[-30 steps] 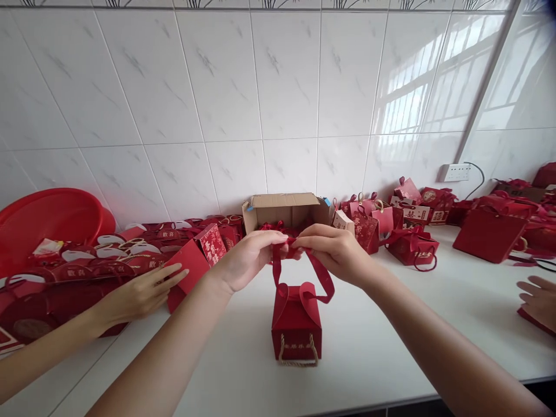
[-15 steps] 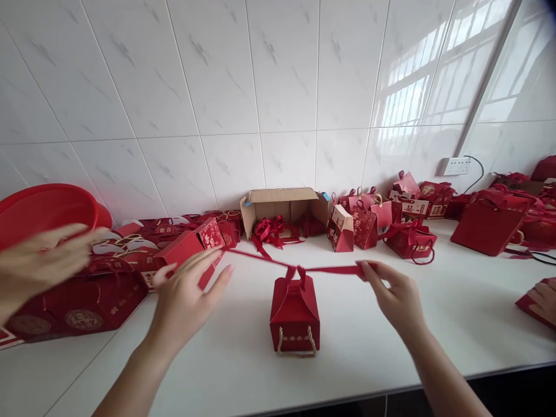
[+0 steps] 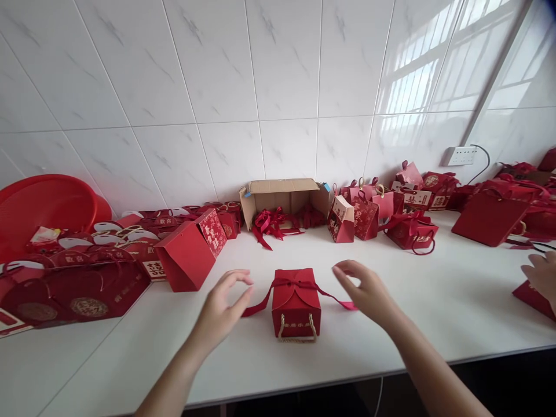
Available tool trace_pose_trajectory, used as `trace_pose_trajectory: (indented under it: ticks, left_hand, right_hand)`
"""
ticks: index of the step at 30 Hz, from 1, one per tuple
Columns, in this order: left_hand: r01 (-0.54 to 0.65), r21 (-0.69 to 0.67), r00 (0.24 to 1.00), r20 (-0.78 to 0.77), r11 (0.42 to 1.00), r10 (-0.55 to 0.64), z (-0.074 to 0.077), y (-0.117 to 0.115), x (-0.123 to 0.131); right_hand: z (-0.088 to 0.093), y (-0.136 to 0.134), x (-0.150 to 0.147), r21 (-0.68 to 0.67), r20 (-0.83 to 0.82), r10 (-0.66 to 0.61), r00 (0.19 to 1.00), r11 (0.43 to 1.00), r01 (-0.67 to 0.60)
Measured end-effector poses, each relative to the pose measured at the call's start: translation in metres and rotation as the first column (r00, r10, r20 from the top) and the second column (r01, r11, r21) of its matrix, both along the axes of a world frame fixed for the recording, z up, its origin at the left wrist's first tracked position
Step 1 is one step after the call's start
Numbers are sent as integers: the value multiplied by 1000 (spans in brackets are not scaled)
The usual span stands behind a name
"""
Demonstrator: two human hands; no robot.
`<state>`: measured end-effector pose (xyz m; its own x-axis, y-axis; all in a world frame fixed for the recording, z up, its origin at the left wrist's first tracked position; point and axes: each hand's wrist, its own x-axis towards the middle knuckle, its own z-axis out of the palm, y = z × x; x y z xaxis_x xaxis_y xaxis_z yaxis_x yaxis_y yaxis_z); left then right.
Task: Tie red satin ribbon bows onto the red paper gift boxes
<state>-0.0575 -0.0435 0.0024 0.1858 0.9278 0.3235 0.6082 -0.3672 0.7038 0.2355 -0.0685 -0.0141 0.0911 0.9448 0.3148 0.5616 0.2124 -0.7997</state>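
Observation:
A small red gift box (image 3: 297, 310) stands upright on the white table in front of me, with a twisted rope handle (image 3: 297, 339) hanging down its near face. Across its closed top runs a dark red ribbon (image 3: 295, 284), crossed at the middle, its two tails drooping to either side onto the table. My left hand (image 3: 228, 301) hovers left of the box near one tail, thumb and fingers apart, holding nothing. On the other side my right hand (image 3: 362, 289) is above the right tail's end, fingers curved and apart, and it appears to hold nothing.
Behind the box, a cardboard carton (image 3: 284, 186) lies on its side with red ribbons (image 3: 271, 223) inside. Finished-looking red boxes (image 3: 412, 231) stand at right. At left are more gift boxes (image 3: 186, 252) and a red basin (image 3: 93, 202). Another person's hand (image 3: 542, 275) shows at the right edge.
Both hands have let go of the ribbon, which was pulled taut sideways and now sags. The box top has flattened. Another person's hand at the left has left the view.

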Motion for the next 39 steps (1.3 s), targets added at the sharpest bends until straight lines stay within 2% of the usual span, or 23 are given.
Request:
trace_pose_trajectory:
  ticks: [2,5,7,9,11,13,15,18,21,26,32,35,39]
  left_hand:
    - [106,-67,990,105,992,-99,0,4,26]
    - [174,-208,971,200,962,-133,-6,12,46]
    - [167,-295,964,248,941,-93,-8,17,49]
    - [163,-374,962,265,913,-64,-8,21,47]
    - [224,-471,959,264,853,-105,-5,23,42]
    - [318,-537,939,291,781,-183,1,23,39]
    - [369,-548,917,345,751,-199,6,21,36]
    - [389,-533,874,471,751,-120,11,19,35]
    - [446,-507,794,605,738,-65,10,19,35]
    - [487,-509,755,654,709,-49,0,23,34]
    - [510,-452,704,708,732,-53,-9,22,34]
    - [534,-440,702,707,722,-88,-10,22,34]
    - [568,-442,655,754,695,-56,-13,24,34]
  right_hand:
    - [0,8,-19,-83,-73,138,988,986,-144]
    - [-9,16,-34,-159,-219,203,954,958,-240]
    - [-13,19,-36,-216,-326,197,924,937,-276]
    - [-12,19,-33,-314,-363,182,914,899,-304]
    - [-7,19,-29,-415,-315,176,933,858,-302]
    - [-2,19,-24,-455,-277,227,934,825,-336]
    - [3,19,-19,-434,-312,299,902,800,-415]
    - [7,22,-13,-360,-425,351,835,780,-511]
    - [8,24,-10,-301,-536,374,757,754,-585]
    - [2,25,-11,-242,-689,360,629,704,-668]
    - [-13,27,-15,-203,-836,270,478,657,-726]
    - [-14,29,-15,-197,-857,241,454,663,-723]
    - [-12,30,-14,-203,-837,264,479,663,-720]
